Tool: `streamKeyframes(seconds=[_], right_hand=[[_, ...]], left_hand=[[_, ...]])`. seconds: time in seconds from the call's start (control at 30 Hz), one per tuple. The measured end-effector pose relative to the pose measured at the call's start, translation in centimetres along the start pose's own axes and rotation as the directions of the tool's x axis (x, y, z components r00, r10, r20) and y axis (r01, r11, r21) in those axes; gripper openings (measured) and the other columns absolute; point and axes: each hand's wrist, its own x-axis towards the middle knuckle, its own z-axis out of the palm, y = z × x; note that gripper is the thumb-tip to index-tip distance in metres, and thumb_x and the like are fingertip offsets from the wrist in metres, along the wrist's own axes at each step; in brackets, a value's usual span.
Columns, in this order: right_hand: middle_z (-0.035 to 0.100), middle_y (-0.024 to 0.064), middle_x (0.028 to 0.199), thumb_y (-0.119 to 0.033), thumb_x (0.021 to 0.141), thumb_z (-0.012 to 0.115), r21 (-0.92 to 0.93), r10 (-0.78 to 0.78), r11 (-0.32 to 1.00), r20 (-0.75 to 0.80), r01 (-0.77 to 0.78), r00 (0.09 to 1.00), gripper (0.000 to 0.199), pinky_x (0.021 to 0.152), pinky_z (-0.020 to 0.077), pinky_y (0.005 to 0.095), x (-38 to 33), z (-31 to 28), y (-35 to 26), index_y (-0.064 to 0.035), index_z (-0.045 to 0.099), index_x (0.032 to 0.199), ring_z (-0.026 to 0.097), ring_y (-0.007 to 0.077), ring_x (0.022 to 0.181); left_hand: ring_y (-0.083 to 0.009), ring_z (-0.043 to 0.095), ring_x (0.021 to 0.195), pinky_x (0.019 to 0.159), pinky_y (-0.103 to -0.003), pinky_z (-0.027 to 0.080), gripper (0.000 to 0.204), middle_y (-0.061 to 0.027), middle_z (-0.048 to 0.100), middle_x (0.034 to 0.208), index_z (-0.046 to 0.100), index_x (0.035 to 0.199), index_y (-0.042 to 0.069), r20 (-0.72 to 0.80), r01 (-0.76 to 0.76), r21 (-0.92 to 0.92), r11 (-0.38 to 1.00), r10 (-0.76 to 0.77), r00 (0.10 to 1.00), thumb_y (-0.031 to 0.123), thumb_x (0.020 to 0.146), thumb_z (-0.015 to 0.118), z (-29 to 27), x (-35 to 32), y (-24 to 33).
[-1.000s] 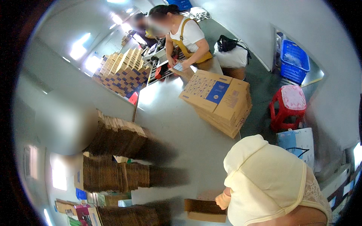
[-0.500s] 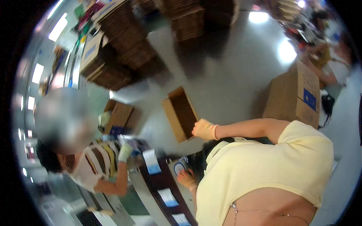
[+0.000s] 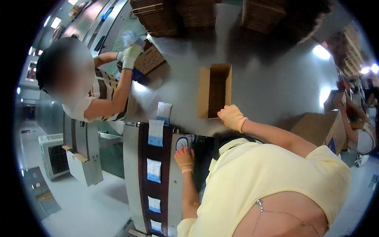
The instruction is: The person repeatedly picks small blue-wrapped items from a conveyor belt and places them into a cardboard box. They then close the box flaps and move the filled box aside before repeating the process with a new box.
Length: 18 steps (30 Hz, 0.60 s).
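My right hand, in a pale glove, is closed on the near edge of an open cardboard box. The box's brown inside shows, with one side panel on the left. My left hand lies with fingers spread on the side frame of a conveyor, by a blue ring mark. Along the dark belt sit several white and blue packets; the farthest packet hangs at the belt's end.
Left of the conveyor's end, a co-worker with gloved hands holds a clear plastic-looking item above a carton. Flattened cardboard stacks stand at the back. A large carton is on my right, near another person.
My view has turned, shifting the box right and upright in the picture; my right hand stays on its edge. The co-worker's hands have risen from beside the belt to above the carton.
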Motion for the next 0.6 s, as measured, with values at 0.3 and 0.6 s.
streamKeyframes(seconds=[0.3,0.6], right_hand=[[0.066,0.0063,0.088,-0.016,0.076,0.065,0.031,-0.020,0.999,0.008,0.020,1.000,0.014,0.070,0.0499,0.0367,-0.3,-0.2,-0.7,-0.0102,0.065,0.089,0.061,0.0221,0.088],[0.065,0.0047,0.086,-0.019,0.077,0.065,0.012,0.013,1.000,-0.028,-0.013,1.000,0.012,0.070,0.0485,0.0364,-1.2,0.9,-0.2,-0.0113,0.064,0.086,0.060,0.0221,0.087]], left_hand=[[-0.0310,0.054,0.097,0.080,-0.045,0.042,0.031,-0.0098,0.057,0.105,0.056,0.100,0.011,0.081,0.050,0.002,0.999,-0.050,0.995,0.029,0.077,0.067,-1.4,-0.9,0.3],[-0.0306,0.057,0.095,0.083,-0.040,0.047,0.020,-0.0114,0.062,0.096,0.062,0.095,0.008,0.046,0.268,-0.128,0.955,-0.264,0.963,0.011,0.076,0.064,-9.9,-5.8,-9.4]])
